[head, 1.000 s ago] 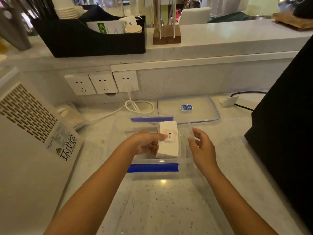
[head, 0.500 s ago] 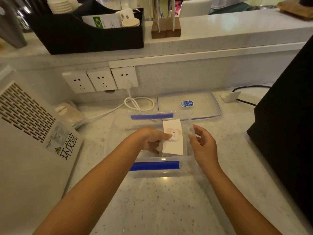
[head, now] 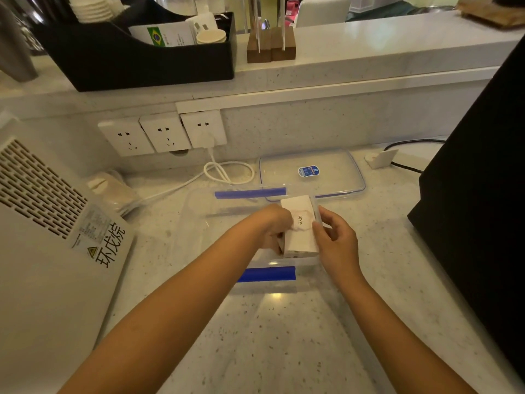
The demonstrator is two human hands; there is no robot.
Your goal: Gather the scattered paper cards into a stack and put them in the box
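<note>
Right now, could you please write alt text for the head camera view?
Two bare hands, left hand and right hand, hold a white stack of paper cards over a clear plastic box with blue clips on a speckled white counter; its clear lid lies behind.

Left hand (head: 274,227): fingertips hidden behind the card stack (head: 301,231), so grip contact can't be confirmed. Small print under "love" on the top card is too small to read. Clear box (head: 199,220) walls barely show against the worktop (head: 284,336); can't tell if the stack sits on the box floor or is held above it. White appliance (head: 42,251) is cut off by the left edge, black unit (head: 483,209) by the right edge. Lid (head: 312,173) sticker text is illegible.
</note>
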